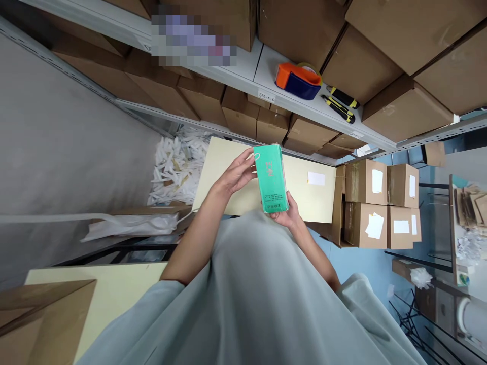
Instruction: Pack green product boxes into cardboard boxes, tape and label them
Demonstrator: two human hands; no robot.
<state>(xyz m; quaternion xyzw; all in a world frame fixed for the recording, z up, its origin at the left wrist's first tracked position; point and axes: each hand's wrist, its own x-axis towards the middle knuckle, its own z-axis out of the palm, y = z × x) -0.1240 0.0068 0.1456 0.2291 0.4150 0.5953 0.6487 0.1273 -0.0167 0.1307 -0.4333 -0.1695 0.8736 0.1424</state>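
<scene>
My right hand (286,212) grips a green box (271,177) by its lower end. The thumb lies along the right edge and fingertips show under the bottom. The box is upright in the picture, with pink lettering in its middle and small dark print and symbols near the bottom. Beside the box's upper left edge is my left hand (240,173), its fingers stretched out and apart. Its fingertips reach the box's edge; whether they press on it I cannot tell. Beneath both hands lies a cream tabletop (228,197), with a white paper slip (316,178) on its right part.
Above the table, a shelf (262,66) bears cardboard boxes, an orange-and-blue tape dispenser (299,81) and yellow-black box cutters (340,105). Labelled cartons (365,225) are stacked right of the table. Shredded paper (177,165) is heaped at left. An open carton (57,324) stands lower left.
</scene>
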